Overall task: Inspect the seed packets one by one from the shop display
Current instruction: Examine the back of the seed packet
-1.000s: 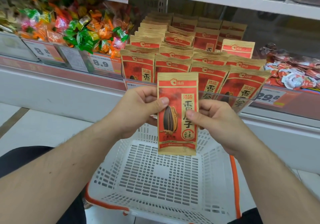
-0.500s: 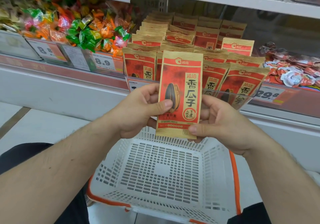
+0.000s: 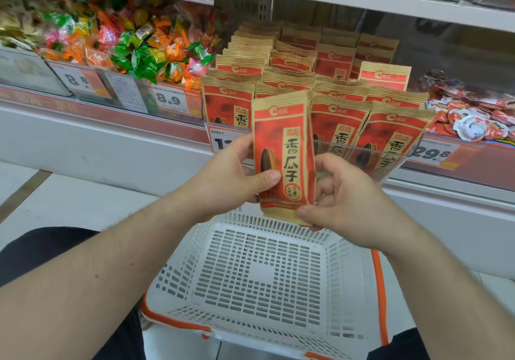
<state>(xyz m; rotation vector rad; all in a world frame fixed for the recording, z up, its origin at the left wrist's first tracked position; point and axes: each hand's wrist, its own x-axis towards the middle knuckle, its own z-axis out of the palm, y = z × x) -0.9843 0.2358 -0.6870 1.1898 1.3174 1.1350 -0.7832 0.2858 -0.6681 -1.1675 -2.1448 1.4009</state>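
A red and tan seed packet (image 3: 284,142) with a sunflower seed picture is held upright in front of the shelf. My left hand (image 3: 225,175) grips its left edge, thumb across the front. My right hand (image 3: 345,201) pinches the lower right corner, thumb on the bottom seam. Behind it stand several rows of identical seed packets (image 3: 340,109) in a clear shelf tray.
A white perforated shopping basket (image 3: 178,281) with orange trim sits below my hands. Wrapped candies (image 3: 133,45) fill the bin to the left. Small red and white snack cups (image 3: 473,114) lie to the right. Price tags line the shelf edge (image 3: 83,109).
The packet has risen from over the basket toward the shelf and turned slightly, its face angled left. My right hand slid down from the side to the bottom corner.
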